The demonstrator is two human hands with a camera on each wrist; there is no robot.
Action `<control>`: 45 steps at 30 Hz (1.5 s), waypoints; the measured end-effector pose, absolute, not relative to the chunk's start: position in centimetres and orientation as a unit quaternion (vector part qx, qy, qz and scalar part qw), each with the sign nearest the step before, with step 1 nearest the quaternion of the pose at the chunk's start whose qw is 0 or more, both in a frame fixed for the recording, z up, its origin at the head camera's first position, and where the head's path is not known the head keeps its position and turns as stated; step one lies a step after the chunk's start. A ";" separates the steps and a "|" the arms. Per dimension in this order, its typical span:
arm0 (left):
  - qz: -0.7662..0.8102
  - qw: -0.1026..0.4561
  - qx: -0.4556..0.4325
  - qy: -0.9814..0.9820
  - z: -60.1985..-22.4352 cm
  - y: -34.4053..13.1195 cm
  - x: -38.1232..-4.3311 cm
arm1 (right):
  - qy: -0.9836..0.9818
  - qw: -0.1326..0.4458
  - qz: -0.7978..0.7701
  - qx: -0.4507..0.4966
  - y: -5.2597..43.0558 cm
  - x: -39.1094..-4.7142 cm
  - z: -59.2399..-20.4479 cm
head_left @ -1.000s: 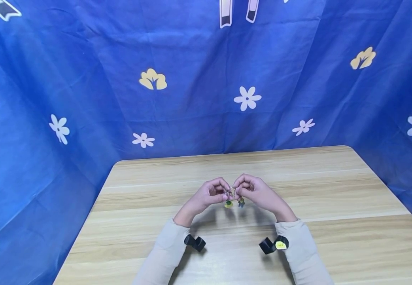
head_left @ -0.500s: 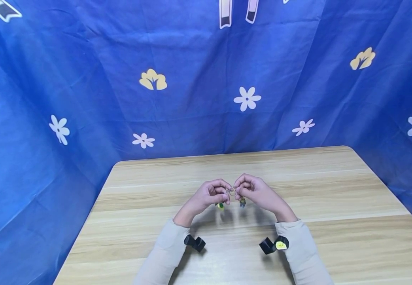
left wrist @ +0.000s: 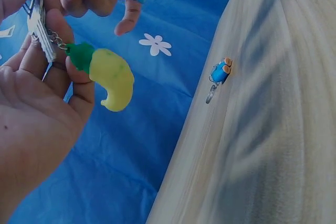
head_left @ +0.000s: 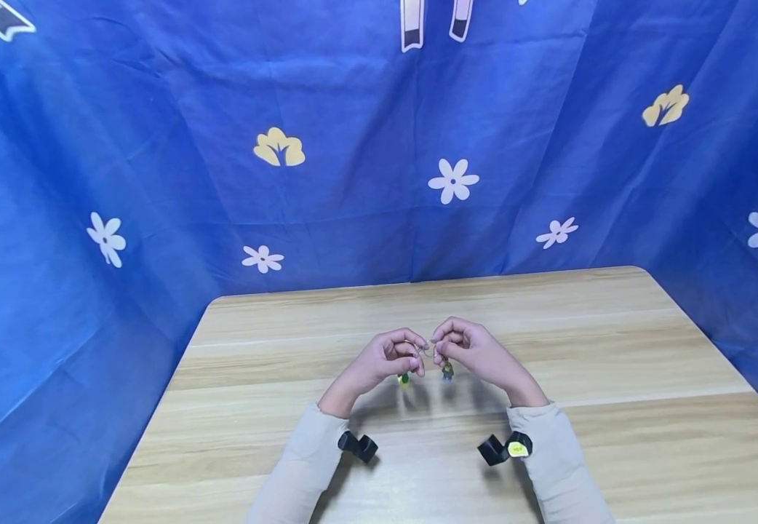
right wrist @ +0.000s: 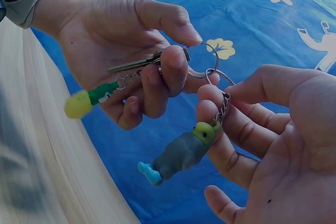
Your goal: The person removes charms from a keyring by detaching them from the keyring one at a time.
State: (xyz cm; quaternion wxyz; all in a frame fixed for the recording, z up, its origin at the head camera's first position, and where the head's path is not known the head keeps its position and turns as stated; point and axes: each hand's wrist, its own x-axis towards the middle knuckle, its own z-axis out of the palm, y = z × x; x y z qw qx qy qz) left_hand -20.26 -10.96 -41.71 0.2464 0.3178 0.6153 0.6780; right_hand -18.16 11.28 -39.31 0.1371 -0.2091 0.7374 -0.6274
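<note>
My left hand point(head_left: 388, 354) pinches a metal key ring point(right wrist: 216, 54) between thumb and fingers. From it hang metal keys point(left wrist: 41, 27) and a yellow, curved charm with a green top point(left wrist: 114, 80) on a short chain. Opposite, my right hand point(head_left: 469, 351) pinches a second split ring point(right wrist: 224, 77), whose chain carries a grey figure charm with a yellow-green head and light blue feet point(right wrist: 182, 151). In the right wrist view the two rings cross each other between the fingertips. Both charms dangle above the table.
On the wooden table point(head_left: 254, 407) lies another keychain with a blue and orange charm point(left wrist: 222, 71), seen in the left wrist view. A blue patterned cloth point(head_left: 353, 211) hangs behind the table and along its sides.
The yellow-green charm has swung left, beneath my left hand. My fingertips have drawn slightly apart, and more of the ring shows between them. The grey charm has shifted a little right.
</note>
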 end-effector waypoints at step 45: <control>0.661 0.236 0.271 0.659 -42.0 -11.2 -20.7 | 0.742 0.152 -0.618 -0.213 11.3 -17.9 -39.0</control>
